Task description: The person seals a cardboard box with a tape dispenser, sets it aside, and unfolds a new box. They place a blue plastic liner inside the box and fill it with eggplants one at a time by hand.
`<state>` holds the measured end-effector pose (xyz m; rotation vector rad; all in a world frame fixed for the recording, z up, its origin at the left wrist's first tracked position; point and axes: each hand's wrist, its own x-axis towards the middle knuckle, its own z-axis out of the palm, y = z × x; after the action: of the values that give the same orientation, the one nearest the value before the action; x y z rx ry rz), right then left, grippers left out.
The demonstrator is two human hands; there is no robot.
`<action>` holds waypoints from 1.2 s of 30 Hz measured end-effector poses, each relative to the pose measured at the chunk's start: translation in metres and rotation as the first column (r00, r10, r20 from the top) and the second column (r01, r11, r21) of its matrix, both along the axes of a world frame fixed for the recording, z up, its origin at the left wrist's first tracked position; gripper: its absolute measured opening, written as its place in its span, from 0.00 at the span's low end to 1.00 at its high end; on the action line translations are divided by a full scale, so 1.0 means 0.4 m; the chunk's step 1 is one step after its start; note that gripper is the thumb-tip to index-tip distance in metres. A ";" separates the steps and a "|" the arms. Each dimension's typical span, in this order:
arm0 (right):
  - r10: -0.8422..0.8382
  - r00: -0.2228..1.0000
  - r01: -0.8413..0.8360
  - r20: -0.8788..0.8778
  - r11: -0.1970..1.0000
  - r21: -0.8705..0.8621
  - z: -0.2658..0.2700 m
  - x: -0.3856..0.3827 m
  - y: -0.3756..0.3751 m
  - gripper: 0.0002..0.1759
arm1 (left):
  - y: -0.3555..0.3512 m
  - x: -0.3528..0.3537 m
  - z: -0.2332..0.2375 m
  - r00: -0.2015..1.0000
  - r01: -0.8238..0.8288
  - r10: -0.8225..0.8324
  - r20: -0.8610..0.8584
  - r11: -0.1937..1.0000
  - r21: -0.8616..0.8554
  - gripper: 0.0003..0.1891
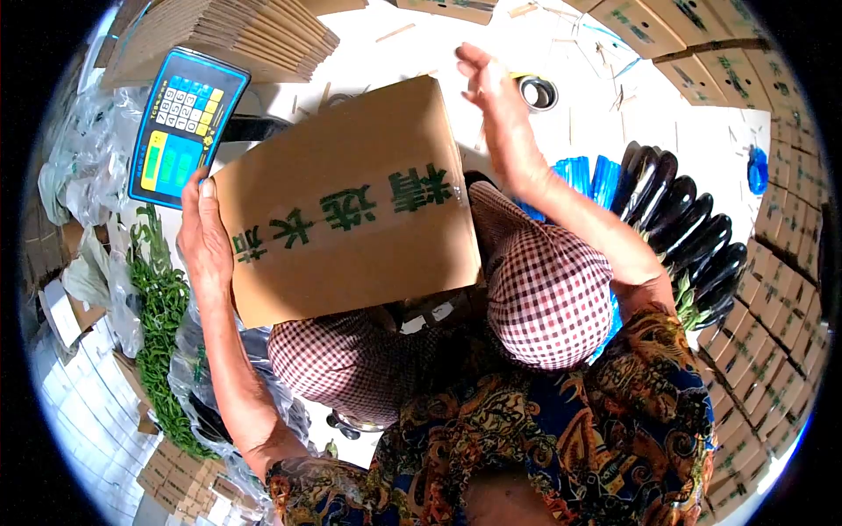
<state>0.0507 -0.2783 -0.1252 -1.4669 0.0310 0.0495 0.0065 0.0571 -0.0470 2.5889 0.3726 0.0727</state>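
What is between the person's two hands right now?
In the head view, a cardboard box with green print spans the gap: the left hand grips its edge, and the right hand is open by its far corner.

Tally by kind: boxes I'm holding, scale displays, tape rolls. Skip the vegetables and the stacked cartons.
cardboard box, gripped at its edge by the left hand: 1
electronic scale display: 1
tape roll, just beyond the open right hand: 1
Total: 3
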 end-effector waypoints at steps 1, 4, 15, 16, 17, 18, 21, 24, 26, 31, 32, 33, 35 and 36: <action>0.019 1.000 -0.019 0.007 1.000 0.010 -0.003 -0.021 0.047 0.33 | -0.002 0.001 -0.001 1.000 -0.001 0.001 0.002 1.000 0.004 0.28; 0.091 0.993 -0.090 -0.079 0.996 0.009 -0.166 -0.030 0.076 0.26 | -0.014 -0.002 0.005 0.999 -0.040 0.041 -0.022 0.999 0.027 0.30; 0.245 0.878 -0.339 -0.412 0.925 -0.173 -0.401 -0.020 0.046 0.46 | 0.149 -0.017 -0.034 0.989 -0.143 0.147 0.016 0.976 -0.164 0.32; 0.373 0.848 -0.453 -0.378 0.879 -0.149 -0.430 -0.020 0.045 0.47 | 0.177 -0.030 -0.028 0.989 -0.151 0.144 -0.045 0.943 -0.296 0.31; 0.491 0.760 -0.535 -0.426 0.845 0.020 -0.242 -0.015 0.041 0.40 | 0.203 -0.045 -0.023 0.974 -0.225 0.200 -0.106 0.908 -0.353 0.31; 0.529 0.724 -0.461 -0.443 0.849 0.260 -0.248 -0.011 0.043 0.36 | 0.222 -0.055 -0.021 0.955 -0.294 0.248 -0.161 0.865 -0.408 0.31; 0.559 0.661 -0.125 -0.500 0.740 0.661 -0.215 0.027 0.029 0.21 | 0.258 -0.094 -0.052 0.920 -0.386 0.334 -0.204 0.690 -0.612 0.30; 0.604 0.708 -0.266 -0.367 0.709 0.653 -0.074 0.089 -0.040 0.16 | 0.298 -0.154 -0.120 0.941 -0.324 0.286 -0.179 0.616 -0.718 0.31; 0.626 0.732 -0.393 -0.266 0.708 0.587 0.031 0.122 -0.082 0.17 | 0.282 -0.166 -0.104 0.926 -0.364 0.210 -0.315 0.717 -0.594 0.31; 0.515 0.852 -0.523 -0.096 0.828 -0.203 0.332 0.033 -0.072 0.17 | 0.184 -0.139 -0.063 0.960 -0.263 0.158 -0.232 0.798 -0.543 0.35; 0.601 0.798 -0.598 -0.041 0.783 -0.170 0.418 -0.017 -0.009 0.15 | 0.203 -0.121 -0.072 0.960 -0.243 0.136 -0.243 0.836 -0.492 0.36; 0.654 0.738 -0.580 0.167 0.741 -0.338 0.415 -0.046 0.022 0.14 | 0.193 -0.106 -0.055 0.965 -0.152 0.021 -0.261 0.856 -0.494 0.39; 0.776 0.530 -0.321 0.340 0.556 -0.767 0.398 -0.118 0.085 0.18 | 0.065 -0.096 0.046 0.978 -0.135 -0.008 -0.209 0.739 -0.660 0.35; 0.819 0.472 -0.349 0.327 0.514 -0.784 0.382 -0.169 0.112 0.18 | 0.016 -0.096 0.080 0.972 -0.195 0.022 -0.233 0.629 -0.752 0.35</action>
<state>-0.0169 -0.2335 0.0276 -2.0241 -1.2702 0.1201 -0.0318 0.0633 -0.0151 1.7003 0.5026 -0.2651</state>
